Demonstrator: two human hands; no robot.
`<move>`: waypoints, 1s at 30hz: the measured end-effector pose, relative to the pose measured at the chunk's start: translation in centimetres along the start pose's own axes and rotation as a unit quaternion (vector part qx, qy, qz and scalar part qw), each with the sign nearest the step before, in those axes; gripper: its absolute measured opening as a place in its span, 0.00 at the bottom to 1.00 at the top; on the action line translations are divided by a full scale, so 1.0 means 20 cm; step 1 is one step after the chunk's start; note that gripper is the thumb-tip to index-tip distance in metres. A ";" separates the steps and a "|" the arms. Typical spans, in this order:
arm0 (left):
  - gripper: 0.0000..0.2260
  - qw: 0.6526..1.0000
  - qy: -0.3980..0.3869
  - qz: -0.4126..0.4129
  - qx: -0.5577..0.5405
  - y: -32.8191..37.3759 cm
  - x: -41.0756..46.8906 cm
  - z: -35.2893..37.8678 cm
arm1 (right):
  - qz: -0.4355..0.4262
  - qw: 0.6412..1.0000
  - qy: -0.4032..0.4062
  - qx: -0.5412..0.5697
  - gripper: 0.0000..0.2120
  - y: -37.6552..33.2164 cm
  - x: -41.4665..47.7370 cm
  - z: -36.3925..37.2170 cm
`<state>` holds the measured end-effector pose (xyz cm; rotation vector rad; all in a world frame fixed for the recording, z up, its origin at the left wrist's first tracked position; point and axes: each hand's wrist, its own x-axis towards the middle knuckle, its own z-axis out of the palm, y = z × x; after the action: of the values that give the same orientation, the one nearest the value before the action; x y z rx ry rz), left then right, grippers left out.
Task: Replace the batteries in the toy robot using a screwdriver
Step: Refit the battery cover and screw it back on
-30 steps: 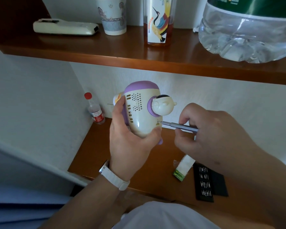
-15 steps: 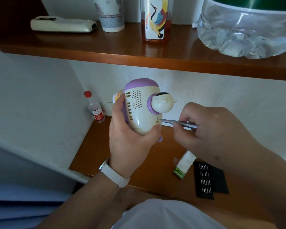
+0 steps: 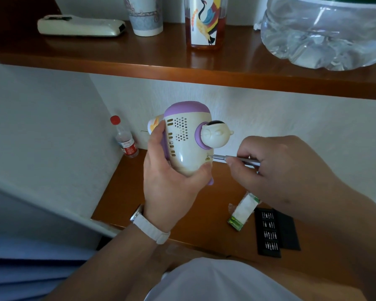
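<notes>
The left grip [image 3: 172, 183], a bare hand with a white watch strap [image 3: 152, 230] at the wrist, is clenched round the lower part of the toy robot [image 3: 187, 146] and holds it in the air above the bench [image 3: 126, 192], with digits pressed to both sides of the body. The toy is cream with a purple top. The side with speaker holes and slots faces the camera, and a small round head sticks out to the right. The right grip [image 3: 287, 170] pinches the slim grey screwdriver [image 3: 237, 159] in curled fingers. The shaft lies nearly level, and its tip sits in a recess low on the toy's right edge. Below the right grip a pack of batteries [image 3: 243, 211] with a green end lies on the bench, just beside a black case of bits [image 3: 269, 232]. A small bottle [image 3: 125, 140] with a red cap stands at the back left against the wall. On the shelf [image 3: 139, 59] above are a white remote [image 3: 80, 26], a patterned cup [image 3: 146, 16], a tall bottle [image 3: 206, 20] with a crane print and a large clear water jug [image 3: 326, 33].
</notes>
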<state>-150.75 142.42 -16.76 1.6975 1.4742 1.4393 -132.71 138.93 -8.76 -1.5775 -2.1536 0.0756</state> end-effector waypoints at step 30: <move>0.46 1.000 -0.013 -0.012 -0.011 -0.01 -0.02 0.00 | -0.011 0.999 -0.041 -0.023 0.11 0.00 -0.02 0.02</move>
<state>-150.78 142.08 -17.20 1.6736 1.4543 1.4116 -132.78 138.67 -9.26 -1.6012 -2.2514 0.0853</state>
